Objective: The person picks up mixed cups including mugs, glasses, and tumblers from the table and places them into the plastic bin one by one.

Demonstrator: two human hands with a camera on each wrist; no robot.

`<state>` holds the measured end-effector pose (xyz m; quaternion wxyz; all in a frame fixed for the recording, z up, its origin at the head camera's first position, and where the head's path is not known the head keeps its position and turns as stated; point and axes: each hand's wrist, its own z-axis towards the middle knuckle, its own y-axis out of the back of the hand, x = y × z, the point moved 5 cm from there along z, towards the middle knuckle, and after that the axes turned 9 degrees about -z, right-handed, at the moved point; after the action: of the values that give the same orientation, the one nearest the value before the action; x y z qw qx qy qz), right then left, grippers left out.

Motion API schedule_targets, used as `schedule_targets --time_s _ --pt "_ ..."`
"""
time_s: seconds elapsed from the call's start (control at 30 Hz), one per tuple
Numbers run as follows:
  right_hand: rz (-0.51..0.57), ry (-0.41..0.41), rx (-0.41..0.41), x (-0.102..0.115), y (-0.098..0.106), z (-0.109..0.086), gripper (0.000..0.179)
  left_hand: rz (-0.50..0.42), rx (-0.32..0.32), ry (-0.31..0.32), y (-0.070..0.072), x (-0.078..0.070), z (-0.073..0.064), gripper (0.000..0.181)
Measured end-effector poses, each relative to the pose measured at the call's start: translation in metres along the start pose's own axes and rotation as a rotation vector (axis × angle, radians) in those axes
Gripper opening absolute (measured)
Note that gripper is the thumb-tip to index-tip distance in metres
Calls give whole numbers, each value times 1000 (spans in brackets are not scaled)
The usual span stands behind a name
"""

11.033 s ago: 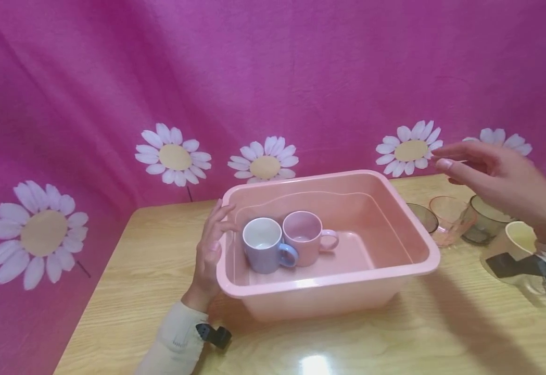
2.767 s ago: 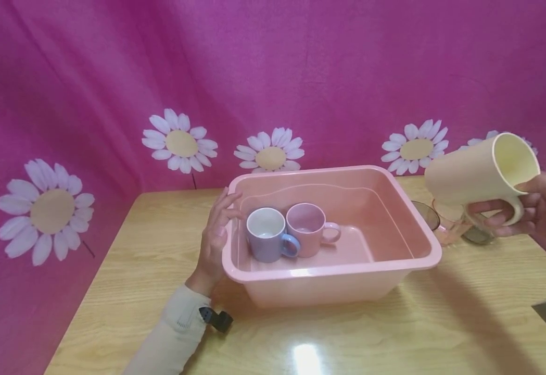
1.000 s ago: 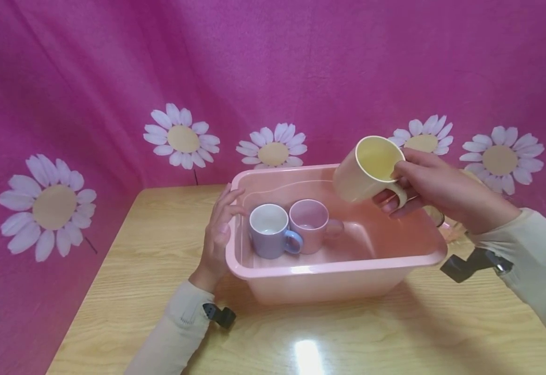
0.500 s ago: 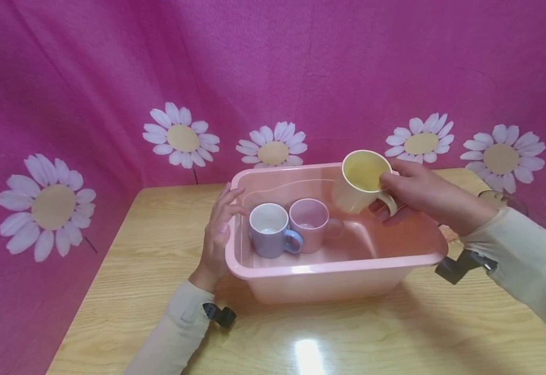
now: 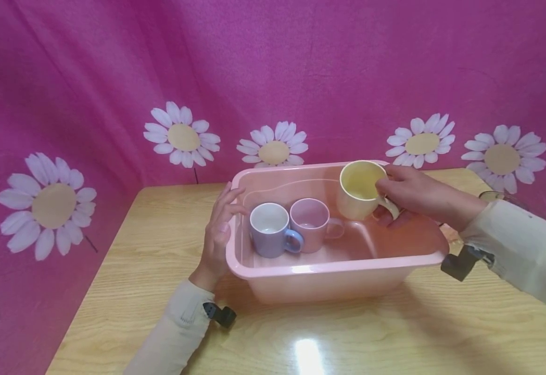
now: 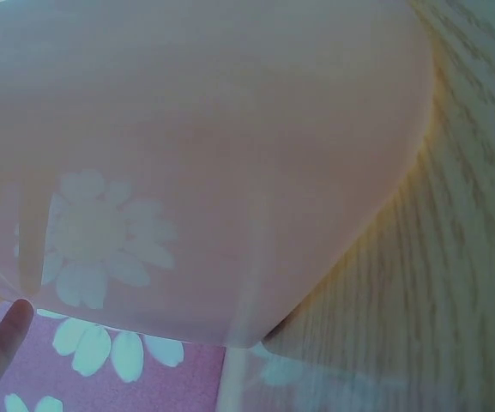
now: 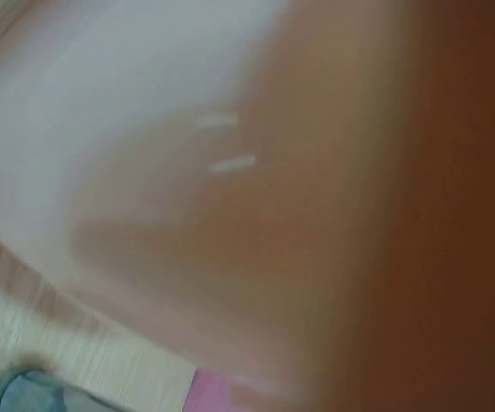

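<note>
In the head view a pink plastic basin [image 5: 329,284] stands on the table. My right hand [image 5: 410,190] holds a pale yellow mug [image 5: 354,205] by its handle side, thumb at the rim, inside the basin's right half near the back wall. The mug tilts slightly. To its left stand a lilac-pink mug [image 5: 307,237] and a blue-grey mug [image 5: 268,242], upright and close together, handles pointing right. My left hand [image 5: 215,234] rests at the basin's left rim, its fingers reaching over the edge. One finger [image 6: 11,330] touches the rim in the left wrist view.
Right of the basin, mostly hidden by my right arm, are a dark clear glass [image 5: 493,196] and a pinkish clear glass [image 5: 449,233]. The wooden table [image 5: 160,260] meets a magenta cloth [image 5: 273,62] with daisies behind. The right wrist view is blurred.
My right hand took up the yellow mug from the table's right side, carried it left over the basin and has lowered it inside. My left hand has stayed at the rim.
</note>
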<state>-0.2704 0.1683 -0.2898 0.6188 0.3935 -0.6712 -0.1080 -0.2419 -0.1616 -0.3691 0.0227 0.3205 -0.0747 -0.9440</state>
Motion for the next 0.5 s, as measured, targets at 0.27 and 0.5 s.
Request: schedule_targets --time_s 0.27,0.5 --pt "-114 -3 146 6 2 3 38 -19 -5 -33 0 -1 0 51" --pt "-181 -78 199 9 9 10 29 -16 -1 -24 0 -1 0 47"
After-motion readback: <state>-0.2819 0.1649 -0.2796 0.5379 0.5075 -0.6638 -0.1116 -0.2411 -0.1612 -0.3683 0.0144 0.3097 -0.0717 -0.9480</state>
